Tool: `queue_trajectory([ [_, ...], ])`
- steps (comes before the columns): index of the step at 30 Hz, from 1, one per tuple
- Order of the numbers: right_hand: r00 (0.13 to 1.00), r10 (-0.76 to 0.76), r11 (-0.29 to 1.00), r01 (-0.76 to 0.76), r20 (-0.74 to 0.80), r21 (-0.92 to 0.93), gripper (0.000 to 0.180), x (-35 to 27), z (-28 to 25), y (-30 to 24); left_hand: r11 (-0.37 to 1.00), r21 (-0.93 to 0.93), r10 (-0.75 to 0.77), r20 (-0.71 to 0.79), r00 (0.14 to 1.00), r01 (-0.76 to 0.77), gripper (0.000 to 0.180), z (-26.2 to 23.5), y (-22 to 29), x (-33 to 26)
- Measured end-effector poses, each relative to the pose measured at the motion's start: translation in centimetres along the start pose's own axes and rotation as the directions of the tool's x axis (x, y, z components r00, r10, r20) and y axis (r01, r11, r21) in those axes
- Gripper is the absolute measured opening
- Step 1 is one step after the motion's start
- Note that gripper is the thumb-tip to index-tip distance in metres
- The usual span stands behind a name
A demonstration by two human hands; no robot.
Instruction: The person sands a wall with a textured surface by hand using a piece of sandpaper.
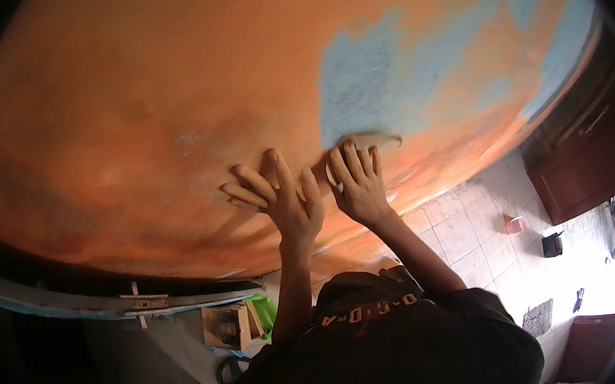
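Below and left of my left hand [293,206] stood a wooden box [243,328], and a pink container [517,225] lay right of my right hand [360,189].

The wall [270,100] is patchy orange and blue.

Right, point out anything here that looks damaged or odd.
The orange painted wall looks uneven: a ragged-edged light blue patch breaks up its colour right of centre, and darker blotches mark its lower left. Also, a thin beige sheet under the fingers of the right hand curls at its right end.
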State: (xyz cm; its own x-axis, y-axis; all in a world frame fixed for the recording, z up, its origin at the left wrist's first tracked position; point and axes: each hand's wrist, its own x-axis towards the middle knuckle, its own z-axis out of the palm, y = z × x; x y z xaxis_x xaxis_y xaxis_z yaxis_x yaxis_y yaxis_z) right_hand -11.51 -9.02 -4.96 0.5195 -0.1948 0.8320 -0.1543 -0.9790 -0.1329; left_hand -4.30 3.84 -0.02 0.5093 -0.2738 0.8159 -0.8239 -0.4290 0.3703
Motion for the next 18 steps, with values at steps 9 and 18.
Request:
queue_trajectory([
  [9,0.983,0.167,0.97,-0.178,0.077,0.168,0.048,2.8,-4.8,5.9,0.943,-0.329,0.036,-0.059,0.998,-0.053,0.081,2.7,0.4,-0.2],
  [18,0.919,0.395,0.862,-0.376,0.015,0.34,0.039,-0.7,-5.4,10.0,0.995,-0.078,0.075,0.278,0.958,-0.055,0.083,3.1,2.7,-1.0],
])
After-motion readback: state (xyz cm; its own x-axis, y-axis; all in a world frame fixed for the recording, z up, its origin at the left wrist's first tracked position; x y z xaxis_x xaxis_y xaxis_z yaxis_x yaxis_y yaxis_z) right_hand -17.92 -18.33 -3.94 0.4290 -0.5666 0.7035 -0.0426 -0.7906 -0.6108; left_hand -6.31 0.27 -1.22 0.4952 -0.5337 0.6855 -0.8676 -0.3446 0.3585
